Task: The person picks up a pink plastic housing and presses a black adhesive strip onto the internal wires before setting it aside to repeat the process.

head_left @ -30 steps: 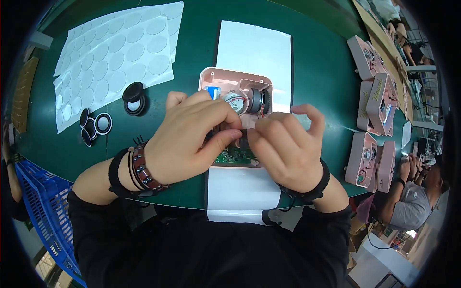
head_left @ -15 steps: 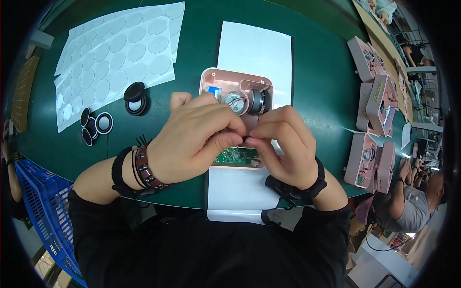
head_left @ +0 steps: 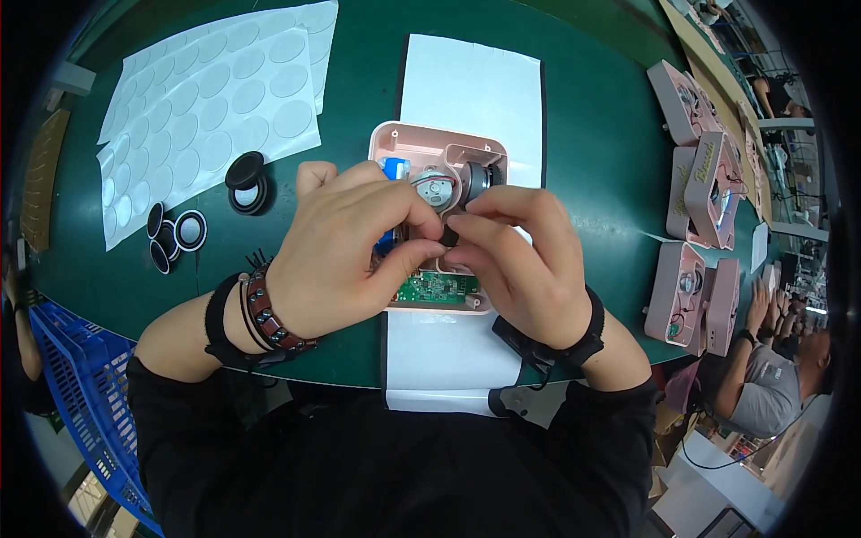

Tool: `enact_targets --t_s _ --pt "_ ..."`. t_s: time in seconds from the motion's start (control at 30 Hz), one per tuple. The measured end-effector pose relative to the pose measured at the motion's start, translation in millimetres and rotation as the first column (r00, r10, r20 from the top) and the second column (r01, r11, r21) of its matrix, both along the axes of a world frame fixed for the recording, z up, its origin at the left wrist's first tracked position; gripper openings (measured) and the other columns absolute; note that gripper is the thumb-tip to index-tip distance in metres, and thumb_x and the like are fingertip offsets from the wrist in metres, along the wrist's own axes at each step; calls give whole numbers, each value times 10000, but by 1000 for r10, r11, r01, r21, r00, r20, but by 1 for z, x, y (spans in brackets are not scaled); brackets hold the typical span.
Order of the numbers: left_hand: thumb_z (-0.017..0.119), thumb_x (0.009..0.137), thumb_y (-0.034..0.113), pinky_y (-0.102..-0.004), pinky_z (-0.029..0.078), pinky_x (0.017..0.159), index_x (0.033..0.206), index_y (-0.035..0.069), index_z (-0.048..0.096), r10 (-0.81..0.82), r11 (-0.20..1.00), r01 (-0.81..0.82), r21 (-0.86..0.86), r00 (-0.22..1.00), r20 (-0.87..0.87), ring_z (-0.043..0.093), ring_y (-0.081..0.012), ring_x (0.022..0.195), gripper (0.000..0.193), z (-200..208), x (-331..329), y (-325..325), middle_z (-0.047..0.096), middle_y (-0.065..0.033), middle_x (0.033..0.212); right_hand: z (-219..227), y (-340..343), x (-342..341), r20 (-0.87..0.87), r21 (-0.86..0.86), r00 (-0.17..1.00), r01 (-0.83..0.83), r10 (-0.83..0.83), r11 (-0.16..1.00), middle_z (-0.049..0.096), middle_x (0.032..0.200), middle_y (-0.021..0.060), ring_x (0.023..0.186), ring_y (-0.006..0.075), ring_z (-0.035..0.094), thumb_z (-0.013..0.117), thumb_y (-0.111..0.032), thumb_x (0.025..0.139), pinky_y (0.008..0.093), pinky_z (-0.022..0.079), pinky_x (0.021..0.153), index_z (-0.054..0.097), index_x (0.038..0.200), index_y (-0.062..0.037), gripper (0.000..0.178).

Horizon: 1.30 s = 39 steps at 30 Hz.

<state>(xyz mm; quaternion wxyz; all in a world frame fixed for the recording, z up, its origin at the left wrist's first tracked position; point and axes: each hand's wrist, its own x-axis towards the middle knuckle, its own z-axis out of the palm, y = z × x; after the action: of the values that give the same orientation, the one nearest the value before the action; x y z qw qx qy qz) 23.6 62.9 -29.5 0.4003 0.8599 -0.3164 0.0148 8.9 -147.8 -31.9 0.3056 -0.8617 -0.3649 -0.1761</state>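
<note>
A pink plastic housing lies with its inside facing up on a white sheet in front of me. Over its middle, my left hand and my right hand meet with pinched fingertips on a small black piece; its exact kind is too small to tell. Inside the housing sit a dark round speaker, a silver disc-shaped part with red wires, and a blue battery-like block. A green circuit board lies along the near edge. My fingers cover the housing's centre.
Sheets of round clear stickers lie at the far left, beside black round pads and a stack of black discs. More pink housings line the right side. A blue basket stands lower left. Another person sits at right.
Both hands have shifted slightly up and to the left, still pinched together. The black piece is lifted a little and shows more between the fingertips.
</note>
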Motion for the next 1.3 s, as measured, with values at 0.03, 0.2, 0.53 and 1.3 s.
enact_targets --t_s 0.03,0.2,0.53,1.3 --pt "730 779 133 -359 251 744 825 149 615 -2 1000 2 1 1000 -2 519 -141 753 125 -1 0 0 585 63 740 0 0 1 -32 15 999 1 0 1000 602 949 80 799 201 607 797 -26 661 301 456 690 658 963 -52 333" --pt "738 769 135 -361 250 748 808 157 610 -4 1000 3 10 998 61 517 -138 756 136 0 0 0 578 67 742 -7 -1 1 -118 70 993 15 -7 997 608 939 28 802 178 574 791 -64 678 312 361 747 647 903 -88 269" --pt "700 797 115 -367 253 772 841 157 588 44 998 -51 42 988 147 511 -157 821 127 1 -2 -6 564 67 822 -6 3 1 67 -26 993 101 -99 995 618 890 -34 762 126 556 787 -124 679 342 267 747 636 863 -135 238" --pt "738 692 120 -369 252 755 823 135 688 16 951 -160 263 878 478 540 -143 806 141 8 -16 -5 652 46 915 -2 9 -4 255 -173 959 173 -126 970 621 829 -62 792 73 624 724 -136 710 392 256 861 619 779 -147 127"
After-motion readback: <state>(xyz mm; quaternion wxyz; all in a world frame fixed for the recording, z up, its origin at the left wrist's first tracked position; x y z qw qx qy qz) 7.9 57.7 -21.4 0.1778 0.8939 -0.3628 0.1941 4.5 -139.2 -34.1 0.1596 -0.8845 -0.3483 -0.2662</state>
